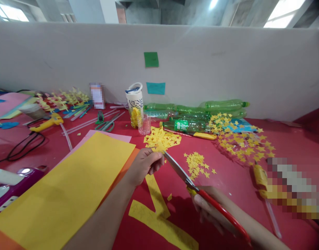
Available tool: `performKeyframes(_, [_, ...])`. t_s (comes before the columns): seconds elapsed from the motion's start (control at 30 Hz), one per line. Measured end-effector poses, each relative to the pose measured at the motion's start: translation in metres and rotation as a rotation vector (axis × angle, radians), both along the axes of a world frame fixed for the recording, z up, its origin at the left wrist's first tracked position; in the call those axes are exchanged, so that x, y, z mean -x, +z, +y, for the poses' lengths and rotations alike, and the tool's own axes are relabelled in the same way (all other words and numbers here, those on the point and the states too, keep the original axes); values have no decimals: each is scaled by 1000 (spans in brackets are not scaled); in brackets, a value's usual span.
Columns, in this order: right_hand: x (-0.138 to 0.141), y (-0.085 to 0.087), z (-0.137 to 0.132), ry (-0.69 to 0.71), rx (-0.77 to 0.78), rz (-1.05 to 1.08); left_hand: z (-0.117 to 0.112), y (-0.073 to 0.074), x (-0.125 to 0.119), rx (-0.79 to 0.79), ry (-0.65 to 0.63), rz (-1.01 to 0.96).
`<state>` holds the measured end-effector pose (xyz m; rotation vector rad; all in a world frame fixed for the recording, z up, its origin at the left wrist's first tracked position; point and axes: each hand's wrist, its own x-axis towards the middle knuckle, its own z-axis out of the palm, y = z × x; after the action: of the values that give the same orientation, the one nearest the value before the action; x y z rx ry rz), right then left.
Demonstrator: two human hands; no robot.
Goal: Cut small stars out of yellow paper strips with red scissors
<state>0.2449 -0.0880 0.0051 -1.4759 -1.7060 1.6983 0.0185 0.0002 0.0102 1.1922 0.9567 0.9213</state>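
Observation:
My left hand (146, 164) pinches a small yellow paper piece (160, 148) above the red table (279, 142). My right hand (210, 208) grips red-handled scissors (201, 192), whose blades reach up to that paper piece. A long yellow paper strip (156, 205) lies on the table under my hands. Small yellow cut-out stars (197, 164) lie just right of the blades, and a pile of yellow offcuts (162, 139) sits behind my left hand.
Large yellow sheet (71, 187) on pink and orange sheets at left. Green plastic bottles (198, 113), more stars (242, 140), a paper cup (135, 97), green scissors (106, 125), yellow glue guns (46, 123) (260, 177), black cable (24, 144), grey partition wall (227, 66).

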Motion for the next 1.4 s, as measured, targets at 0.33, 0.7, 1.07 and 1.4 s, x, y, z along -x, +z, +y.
performKeyframes(0.33, [0,9,3,10,7,31,1,3,4,1,-36,28])
performKeyframes(0.7, [-4,8,5,59,-25,-2,6,5,15,49,-125,85])
performKeyframes(1.07, [-5,9,8,66,-11,-42,9,3,17,69,-135,115])
performKeyframes(1.4, [-4,2,6,-1,-10,23,7,6,12,-7,-49,31])
